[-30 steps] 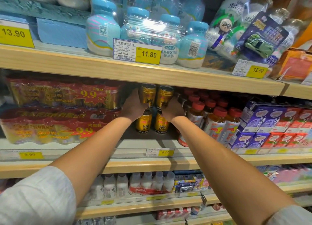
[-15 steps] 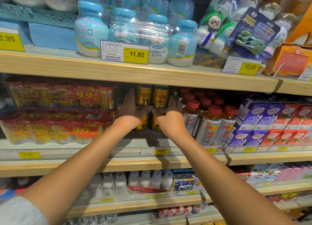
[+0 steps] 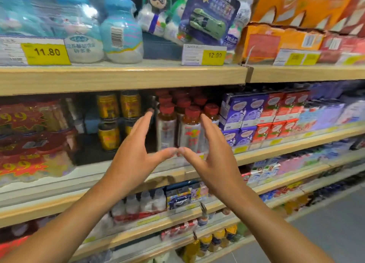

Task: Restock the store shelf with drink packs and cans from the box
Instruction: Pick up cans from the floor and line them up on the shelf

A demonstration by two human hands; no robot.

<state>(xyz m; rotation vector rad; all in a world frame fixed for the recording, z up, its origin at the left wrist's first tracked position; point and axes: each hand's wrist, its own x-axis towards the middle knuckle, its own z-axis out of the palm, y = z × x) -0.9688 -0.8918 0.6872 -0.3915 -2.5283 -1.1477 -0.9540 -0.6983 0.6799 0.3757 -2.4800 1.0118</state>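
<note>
My left hand point(image 3: 132, 156) and right hand point(image 3: 213, 156) are both raised in front of the middle shelf point(image 3: 276, 150), palms turned toward each other, fingers straight and angled up, thumbs stretched inward so their tips meet or nearly meet. Both are spread wide and hold nothing. My forearms run up from the lower corners, bare to the wrist. The gold cans point(image 3: 118, 120) stand stacked two high on that shelf, behind and left of my left hand, apart from it. Red-capped bottles point(image 3: 177, 124) stand just beyond the gap between my hands, with purple and red cartons point(image 3: 262, 112) to their right
</note>
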